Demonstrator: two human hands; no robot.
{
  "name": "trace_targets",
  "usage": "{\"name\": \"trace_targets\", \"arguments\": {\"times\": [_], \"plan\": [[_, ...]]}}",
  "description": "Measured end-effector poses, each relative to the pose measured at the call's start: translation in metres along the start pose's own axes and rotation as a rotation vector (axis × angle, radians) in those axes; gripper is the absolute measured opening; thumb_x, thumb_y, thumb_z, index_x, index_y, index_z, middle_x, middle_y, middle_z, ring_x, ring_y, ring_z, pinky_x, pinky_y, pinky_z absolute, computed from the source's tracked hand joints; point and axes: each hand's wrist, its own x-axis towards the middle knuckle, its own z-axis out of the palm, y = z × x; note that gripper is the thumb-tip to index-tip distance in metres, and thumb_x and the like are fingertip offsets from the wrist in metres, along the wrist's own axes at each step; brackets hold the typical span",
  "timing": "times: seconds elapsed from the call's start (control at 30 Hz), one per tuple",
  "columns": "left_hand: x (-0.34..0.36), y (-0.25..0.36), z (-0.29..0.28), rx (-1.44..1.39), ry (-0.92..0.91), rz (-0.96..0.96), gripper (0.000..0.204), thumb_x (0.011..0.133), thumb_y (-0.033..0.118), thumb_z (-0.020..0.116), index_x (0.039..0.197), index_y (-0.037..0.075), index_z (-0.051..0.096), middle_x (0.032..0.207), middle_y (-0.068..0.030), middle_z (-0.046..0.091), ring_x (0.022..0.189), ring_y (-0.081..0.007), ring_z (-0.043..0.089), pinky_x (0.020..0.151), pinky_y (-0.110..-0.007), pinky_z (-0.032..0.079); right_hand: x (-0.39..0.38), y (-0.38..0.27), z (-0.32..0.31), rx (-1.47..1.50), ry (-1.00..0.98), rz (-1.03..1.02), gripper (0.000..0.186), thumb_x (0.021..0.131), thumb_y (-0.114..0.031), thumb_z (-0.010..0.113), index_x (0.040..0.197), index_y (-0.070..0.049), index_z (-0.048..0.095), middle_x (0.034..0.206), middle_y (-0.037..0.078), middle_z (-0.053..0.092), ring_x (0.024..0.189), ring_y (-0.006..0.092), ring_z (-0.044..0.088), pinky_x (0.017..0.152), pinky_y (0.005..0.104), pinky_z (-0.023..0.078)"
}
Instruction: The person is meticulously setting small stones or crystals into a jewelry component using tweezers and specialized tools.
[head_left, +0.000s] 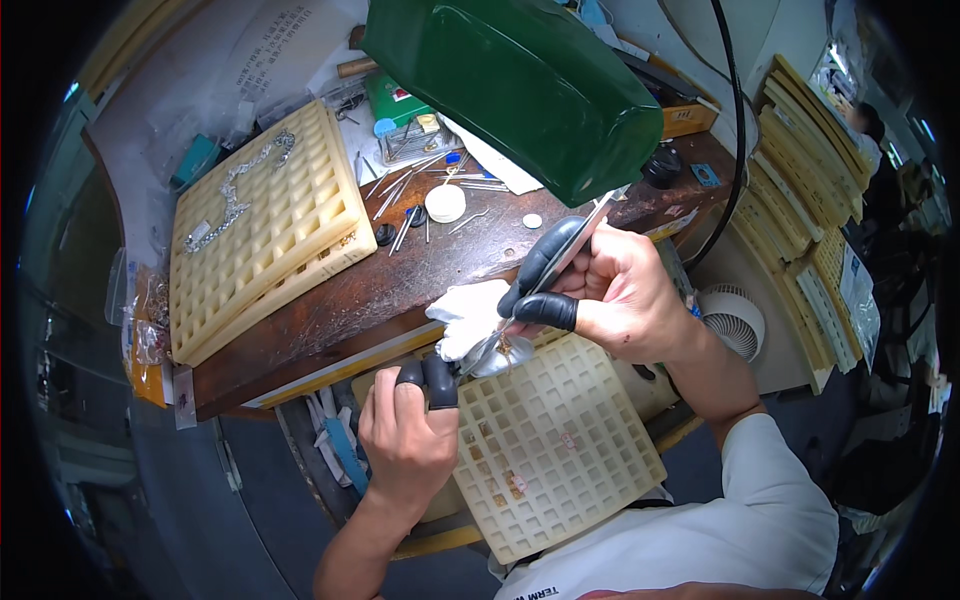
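Observation:
My right hand point(625, 300) is closed around silver tweezers point(578, 240), with black finger cots on its thumb and forefinger. The tweezers slant down to the left over a small gold-coloured piece point(505, 346). My left hand point(410, 430) is closed, black cots on two fingertips, close to the tweezers' lower end. What it pinches is too small and covered to make out. Behind the fingertips a bunched white cloth point(468, 312) rests at the bench edge. Below both hands lies a cream compartment tray point(600, 440), with small gold-coloured pieces in several pockets.
A green lamp shade point(510, 85) hangs over the wooden bench point(300, 320). Stacked cream trays point(265, 230) at left carry a silver chain point(235, 205). Thin metal tool bits point(400, 185) and a white round disc point(445, 203) lie behind the cloth. A white fan point(730, 320) stands at right.

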Motion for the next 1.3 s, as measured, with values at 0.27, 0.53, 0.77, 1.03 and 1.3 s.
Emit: {"name": "trace_targets", "arguments": {"times": [0.27,0.53,0.77,1.03,1.3], "plan": [[0.000,-0.002,0.002,-0.012,0.025,0.018,0.010,0.075,-0.007,0.063,0.078,-0.004,0.054,0.074,-0.0125,0.041,0.074,-0.0331,0.056,0.054,-0.044,0.048,0.003,-0.002,-0.002,-0.071,-0.013,-0.001,0.028,0.086,0.004,0.071,0.109,0.008,0.055,0.098,0.016,0.069,0.091,0.0202,0.071,0.082,0.0308,0.060],[0.001,-0.002,0.003,0.010,0.041,0.016,0.009,0.075,-0.007,0.063,0.081,-0.004,0.056,0.075,-0.0123,0.041,0.075,-0.0328,0.056,0.055,-0.043,0.049,0.006,-0.001,-0.002,-0.027,-0.018,0.020,0.027,0.088,-0.001,0.072,0.109,0.006,0.056,0.098,0.014,0.069,0.088,0.0184,0.071,0.079,0.0298,0.059],[0.003,-0.001,0.002,0.025,0.031,0.022,0.019,0.079,-0.004,0.063,0.097,-0.007,0.061,0.076,-0.0119,0.043,0.075,-0.0306,0.056,0.056,-0.041,0.049,0.008,-0.004,-0.002,-0.002,-0.036,0.046,0.030,0.088,-0.001,0.071,0.112,0.006,0.055,0.099,0.015,0.069,0.088,0.0184,0.071,0.079,0.0300,0.059],[0.003,-0.001,0.002,0.046,0.044,0.027,0.020,0.080,-0.003,0.063,0.099,-0.008,0.061,0.076,-0.0117,0.043,0.075,-0.0302,0.056,0.057,-0.041,0.049,0.010,-0.005,-0.001,0.013,-0.039,0.045,0.031,0.087,0.001,0.071,0.113,0.007,0.054,0.099,0.014,0.069,0.087,0.0173,0.070,0.078,0.0297,0.059],[0.003,-0.002,0.002,0.058,0.051,0.037,0.018,0.082,-0.003,0.063,0.099,-0.006,0.061,0.074,-0.0107,0.040,0.074,-0.0301,0.055,0.057,-0.041,0.049,0.012,-0.011,0.002,0.028,-0.006,0.075,0.018,0.085,0.007,0.069,0.099,0.009,0.057,0.090,0.017,0.069,0.084,0.0242,0.072,0.075,0.0357,0.062]]}}
